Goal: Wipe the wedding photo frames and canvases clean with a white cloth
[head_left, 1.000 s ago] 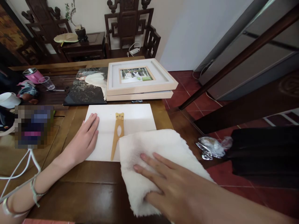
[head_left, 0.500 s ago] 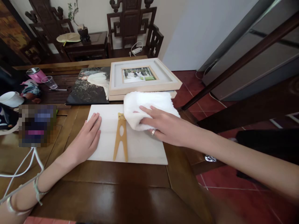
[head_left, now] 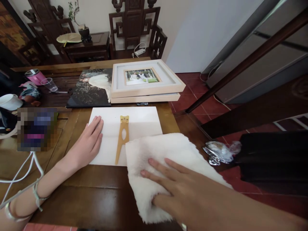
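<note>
Lying flat on the wooden table point(head_left: 101, 179), the white backing board point(head_left: 139, 120) faces up with its tan easel stand point(head_left: 122, 138) running along the 12-to-6 line, hinge end at 12 o'clock and pointed tip at 6. A fluffy white cloth point(head_left: 158, 157) covers the board's corner at about 4 o'clock, its near edge hanging past the board onto the table. The right hand point(head_left: 178, 189) presses down on this cloth, fingers spread and flat, gripping nothing, fingertips pointing toward 10 o'clock, so the stand lies just beyond them in that direction. The left hand point(head_left: 88, 144) rests palm-down on the board's edge at 9 o'clock, fingers extended and together, pinning the board without clasping it; it lies nearer the stand than the right. At 12 o'clock, touching or just beyond the board, sit stacked picture frames point(head_left: 144, 83) beside a large photo print point(head_left: 92, 88).
</note>
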`<state>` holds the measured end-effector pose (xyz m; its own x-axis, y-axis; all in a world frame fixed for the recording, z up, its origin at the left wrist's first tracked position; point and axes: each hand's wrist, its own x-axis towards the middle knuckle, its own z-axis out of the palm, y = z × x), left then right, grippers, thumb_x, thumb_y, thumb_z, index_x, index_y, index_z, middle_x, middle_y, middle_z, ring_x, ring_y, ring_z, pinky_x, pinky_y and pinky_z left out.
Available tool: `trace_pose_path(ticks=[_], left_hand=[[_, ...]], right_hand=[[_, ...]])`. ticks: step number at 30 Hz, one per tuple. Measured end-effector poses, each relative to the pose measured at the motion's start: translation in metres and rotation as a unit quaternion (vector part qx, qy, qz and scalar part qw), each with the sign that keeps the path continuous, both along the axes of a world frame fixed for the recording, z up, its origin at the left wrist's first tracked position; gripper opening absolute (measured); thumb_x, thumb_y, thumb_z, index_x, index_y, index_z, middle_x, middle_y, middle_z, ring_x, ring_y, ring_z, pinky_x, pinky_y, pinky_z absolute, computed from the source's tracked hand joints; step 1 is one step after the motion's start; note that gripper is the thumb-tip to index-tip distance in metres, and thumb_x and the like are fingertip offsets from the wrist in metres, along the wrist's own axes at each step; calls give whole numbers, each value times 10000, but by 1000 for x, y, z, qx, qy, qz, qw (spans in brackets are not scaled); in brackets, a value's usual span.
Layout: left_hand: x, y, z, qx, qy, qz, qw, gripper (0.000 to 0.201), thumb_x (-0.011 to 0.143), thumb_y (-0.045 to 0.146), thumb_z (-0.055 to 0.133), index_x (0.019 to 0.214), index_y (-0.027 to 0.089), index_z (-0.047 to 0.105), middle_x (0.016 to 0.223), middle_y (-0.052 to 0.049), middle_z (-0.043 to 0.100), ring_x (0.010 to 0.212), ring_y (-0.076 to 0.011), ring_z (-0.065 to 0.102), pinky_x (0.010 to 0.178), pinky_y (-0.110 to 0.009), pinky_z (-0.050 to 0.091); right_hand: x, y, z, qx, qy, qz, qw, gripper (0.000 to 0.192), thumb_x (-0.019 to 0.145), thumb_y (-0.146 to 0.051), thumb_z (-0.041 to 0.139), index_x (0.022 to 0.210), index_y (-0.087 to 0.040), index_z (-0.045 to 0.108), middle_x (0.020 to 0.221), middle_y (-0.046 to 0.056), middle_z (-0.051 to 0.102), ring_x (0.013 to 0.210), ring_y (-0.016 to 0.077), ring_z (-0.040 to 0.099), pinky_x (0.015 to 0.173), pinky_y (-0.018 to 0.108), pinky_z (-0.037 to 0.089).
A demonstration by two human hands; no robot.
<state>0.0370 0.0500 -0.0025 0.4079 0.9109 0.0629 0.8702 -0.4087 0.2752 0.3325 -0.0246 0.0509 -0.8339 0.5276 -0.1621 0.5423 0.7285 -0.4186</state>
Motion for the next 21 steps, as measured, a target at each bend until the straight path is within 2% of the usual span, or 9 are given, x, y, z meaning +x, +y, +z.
trace_pose_path(ticks=[4,7,9,15,18,21], left_hand=[[0,0,1,4,-1,-1,1000,540,1021,319,243,1509,91,279,1606,-169,219,1493,-293,163,1205,-504,174],[1,-1,2,3,0,-1,1000,535,1020,319,252,1520,125,266,1609,-148,224,1493,-293,163,1203,-510,179],[1,-1,2,0,2,0,1000,536,1020,314,250,1520,122,268,1608,-149,226,1493,-296,161,1204,-508,178],[0,0,1,-3,-4,0,1000,538,1021,315,248,1520,116,266,1608,-158,222,1492,-301,162,1202,-515,175],[0,0,1,-3,-2,0,1000,536,1023,310,240,1509,87,280,1605,-168,221,1496,-286,154,1206,-499,171],[0,0,0,1,-1,1,1000,535,1022,310,244,1504,82,287,1605,-167,220,1497,-280,151,1210,-489,168]], right_hand=[[-2,22,21,12,-2,-9,1000,332,698,-44,566,950,-222,688,1335,110,625,1287,315,522,1024,500,479],[-4,46,32,22,-19,-16,999,334,719,-8,509,929,-210,672,1264,127,661,1238,304,567,1004,487,500],[-4,62,28,44,-29,-37,998,358,736,4,489,977,-192,667,1314,151,623,1281,317,528,1029,503,476],[-2,98,-6,129,-6,-58,990,436,781,15,467,1170,-108,620,1448,190,497,1415,373,318,1132,576,320],[-5,95,-9,141,-8,-62,988,432,769,28,482,1153,-97,637,1492,192,443,1422,399,283,1126,602,307],[-11,72,-3,118,-33,-67,990,417,736,1,552,1118,-120,668,1501,197,427,1406,430,306,1084,634,347]])
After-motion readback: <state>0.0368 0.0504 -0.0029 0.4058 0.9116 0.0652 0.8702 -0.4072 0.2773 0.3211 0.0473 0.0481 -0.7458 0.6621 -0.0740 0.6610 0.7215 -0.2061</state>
